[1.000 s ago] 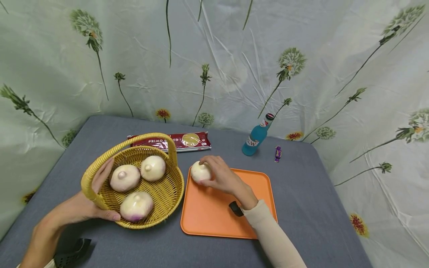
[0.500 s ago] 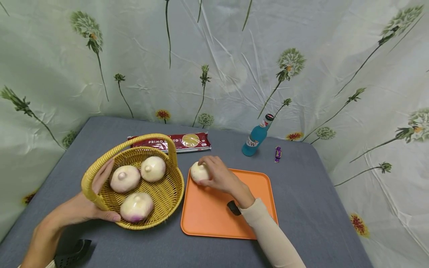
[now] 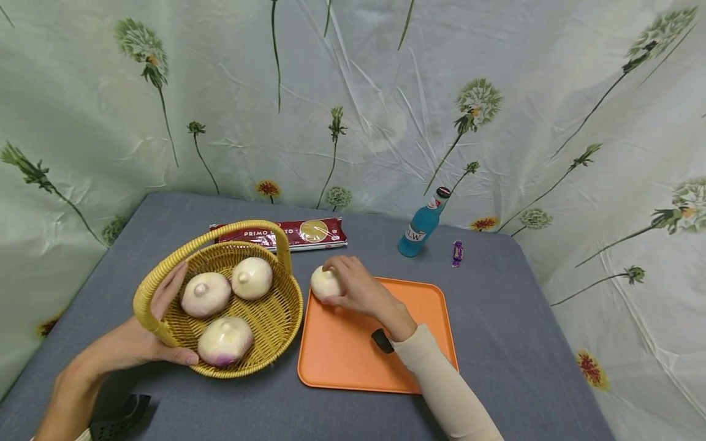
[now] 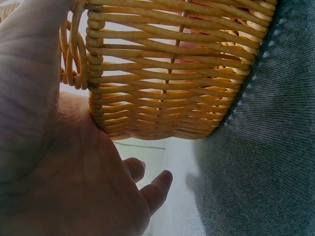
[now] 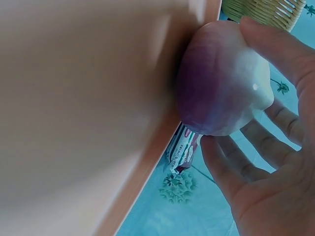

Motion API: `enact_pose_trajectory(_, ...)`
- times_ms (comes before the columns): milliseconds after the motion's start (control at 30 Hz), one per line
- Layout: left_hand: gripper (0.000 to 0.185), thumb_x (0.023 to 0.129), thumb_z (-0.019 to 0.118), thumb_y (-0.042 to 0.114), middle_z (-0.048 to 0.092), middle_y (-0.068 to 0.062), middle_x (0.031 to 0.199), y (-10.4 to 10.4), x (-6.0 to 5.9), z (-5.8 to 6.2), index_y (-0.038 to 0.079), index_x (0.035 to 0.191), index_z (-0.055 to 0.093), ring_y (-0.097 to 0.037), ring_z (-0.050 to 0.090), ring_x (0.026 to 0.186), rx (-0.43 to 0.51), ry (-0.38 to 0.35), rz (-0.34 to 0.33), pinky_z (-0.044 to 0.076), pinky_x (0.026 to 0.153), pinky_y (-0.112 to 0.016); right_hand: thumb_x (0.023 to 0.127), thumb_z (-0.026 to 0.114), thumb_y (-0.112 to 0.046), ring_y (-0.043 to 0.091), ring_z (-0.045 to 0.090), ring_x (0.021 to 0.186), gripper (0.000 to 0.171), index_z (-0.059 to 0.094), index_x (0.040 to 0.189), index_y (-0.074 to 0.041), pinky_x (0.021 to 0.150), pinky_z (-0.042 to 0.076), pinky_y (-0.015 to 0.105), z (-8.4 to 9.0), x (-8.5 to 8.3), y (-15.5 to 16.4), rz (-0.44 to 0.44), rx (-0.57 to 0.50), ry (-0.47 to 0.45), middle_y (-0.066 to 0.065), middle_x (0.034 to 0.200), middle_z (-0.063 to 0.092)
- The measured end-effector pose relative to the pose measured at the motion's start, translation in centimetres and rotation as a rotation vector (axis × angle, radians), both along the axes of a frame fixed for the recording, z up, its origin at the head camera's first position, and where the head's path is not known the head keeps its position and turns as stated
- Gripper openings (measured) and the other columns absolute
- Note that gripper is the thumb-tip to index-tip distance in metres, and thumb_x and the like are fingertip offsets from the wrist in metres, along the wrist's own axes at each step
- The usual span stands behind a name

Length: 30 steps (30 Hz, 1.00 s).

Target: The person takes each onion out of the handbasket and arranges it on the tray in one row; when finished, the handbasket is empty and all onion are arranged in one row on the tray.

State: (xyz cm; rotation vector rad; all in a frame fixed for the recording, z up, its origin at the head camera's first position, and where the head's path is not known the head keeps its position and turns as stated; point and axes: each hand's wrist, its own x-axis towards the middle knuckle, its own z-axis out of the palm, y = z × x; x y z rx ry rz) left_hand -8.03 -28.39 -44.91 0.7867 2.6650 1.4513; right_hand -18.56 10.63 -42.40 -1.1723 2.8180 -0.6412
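The right hand (image 3: 358, 288) grips a white-and-purple turnip (image 3: 324, 283) at the far corner of the orange tray (image 3: 353, 355) nearest the wicker basket (image 3: 276, 318); the left hand (image 3: 138, 337) clasps that basket's near rim beside its handle, three turnips inside

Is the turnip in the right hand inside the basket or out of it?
Out. The right hand grips the turnip at the orange tray's far-left corner, beside the basket, which holds three others.
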Motion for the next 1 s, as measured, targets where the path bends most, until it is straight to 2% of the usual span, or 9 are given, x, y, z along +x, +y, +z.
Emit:
enact_pose_trajectory(167,0.154,0.053,0.097,0.008,-0.014,-0.02,0.165,-0.02,0.03,0.04,0.011,0.161,-0.012,0.005,-0.011,0.145,0.003,-0.01,-0.001,0.001,0.104,0.0,0.084,0.082,-0.029,0.03,0.052,0.112,0.055,0.055,0.126,-0.007,0.096,0.044,0.042,0.07,0.05,-0.09,-0.005,0.02,0.0,0.012,0.129,0.059)
enact_pose_trajectory(433,0.155,0.052,0.098,0.01,-0.014,-0.013,0.166,-0.12,-0.04,-0.12,0.015,0.161,-0.012,0.002,-0.012,0.146,-0.001,-0.003,0.001,0.0,0.104,-0.001,0.085,0.081,-0.033,0.031,0.051,0.116,0.055,0.057,0.127,-0.008,0.096,0.045,0.042,-0.02,0.14,0.03,0.006,0.043,0.016,0.013,0.133,0.057)
enact_pose_trajectory(800,0.154,0.053,0.097,0.008,-0.014,-0.014,0.166,-0.21,0.05,-0.38,0.015,0.161,-0.013,0.004,-0.012,0.145,0.004,-0.02,0.002,0.001,0.103,0.0,0.085,0.082,-0.032,0.033,0.05,0.122,0.057,0.057,0.13,-0.007,0.101,0.044,0.045,-0.25,0.06,0.09,0.02,0.05,0.005,0.014,0.136,0.055)
enact_pose_trajectory(1000,0.154,0.052,0.098,0.009,-0.012,-0.022,0.165,-0.14,-0.02,-0.28,0.01,0.161,-0.011,0.004,-0.011,0.145,-0.001,0.001,0.008,0.0,0.104,-0.001,0.087,0.08,-0.032,0.032,0.051,0.122,0.054,0.058,0.129,-0.007,0.101,0.044,0.044,-0.14,0.01,0.0,0.034,0.054,0.019,0.013,0.134,0.056)
